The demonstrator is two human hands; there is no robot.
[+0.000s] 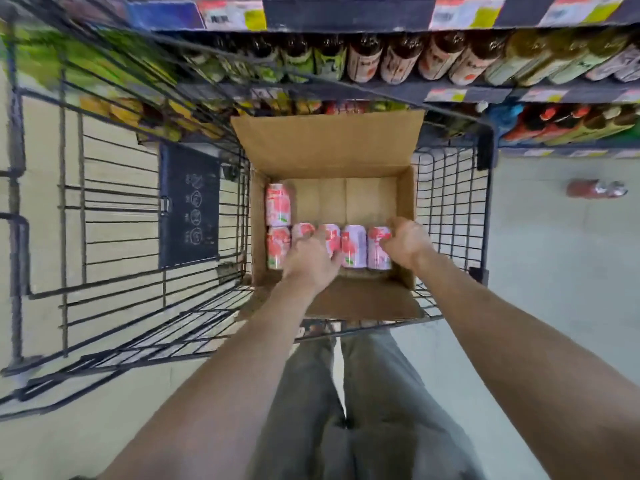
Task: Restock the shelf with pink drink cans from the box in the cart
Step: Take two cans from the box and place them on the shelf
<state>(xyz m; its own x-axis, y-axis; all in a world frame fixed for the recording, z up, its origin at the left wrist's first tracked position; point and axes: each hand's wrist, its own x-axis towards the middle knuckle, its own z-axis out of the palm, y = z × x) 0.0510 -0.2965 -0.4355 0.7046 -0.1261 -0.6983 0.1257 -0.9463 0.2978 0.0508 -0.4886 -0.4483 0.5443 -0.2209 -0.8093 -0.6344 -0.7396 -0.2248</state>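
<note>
Pink drink cans (pixel 354 245) lie in the cardboard box (pixel 329 147) inside the cart (pixel 450 209), at the middle of the frame. Five make a row along the lower side of the box, and one more sits above the row at the left.

In the head view my left hand (pixel 310 259) curls over a can in the middle of the row. My right hand (pixel 406 241) wraps the can at the right end.

I judge the cans full, so rather heavy, stiff but easy to dent, and smooth. I would hold each around its body. The shelf (pixel 346 89) crosses the upper frame.
</note>
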